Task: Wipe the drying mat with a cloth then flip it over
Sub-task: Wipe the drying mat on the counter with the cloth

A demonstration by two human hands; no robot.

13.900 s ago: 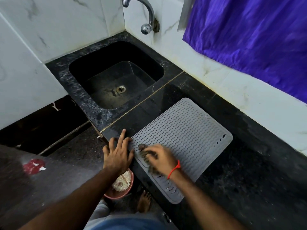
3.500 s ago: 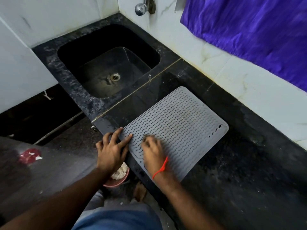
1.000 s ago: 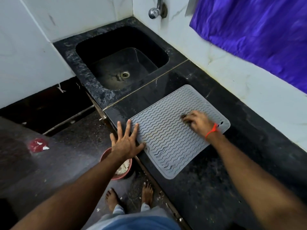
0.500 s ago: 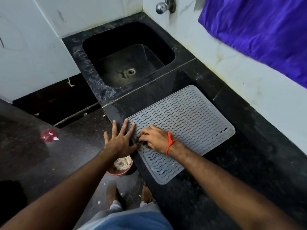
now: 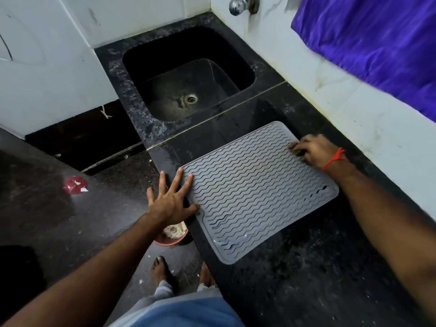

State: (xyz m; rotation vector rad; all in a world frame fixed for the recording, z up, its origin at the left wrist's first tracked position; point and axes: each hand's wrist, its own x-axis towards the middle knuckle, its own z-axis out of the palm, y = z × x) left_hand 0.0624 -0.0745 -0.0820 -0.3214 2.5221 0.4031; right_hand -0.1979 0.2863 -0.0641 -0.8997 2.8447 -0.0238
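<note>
A grey drying mat [image 5: 254, 194] with wavy ribs lies flat on the black stone counter [image 5: 295, 291]. My left hand [image 5: 172, 201] is spread flat, fingers apart, pressing the mat's near left corner at the counter's edge. My right hand [image 5: 313, 151], with a red thread on the wrist, rests on the mat's far right edge with curled fingers. A dark cloth [image 5: 297, 152] peeks out from under those fingers; most of it is hidden by the hand.
A black sink [image 5: 188, 74] lies beyond the mat, a tap [image 5: 237, 5] above it. A purple curtain [image 5: 377, 38] hangs on the right wall. Below the counter edge, a pink bowl [image 5: 171, 237] and my bare feet [image 5: 160, 267] are on the floor.
My right hand has swept with the cloth from the mat's near left corner across to its far right edge. My left hand stays pressed on the near left corner.
</note>
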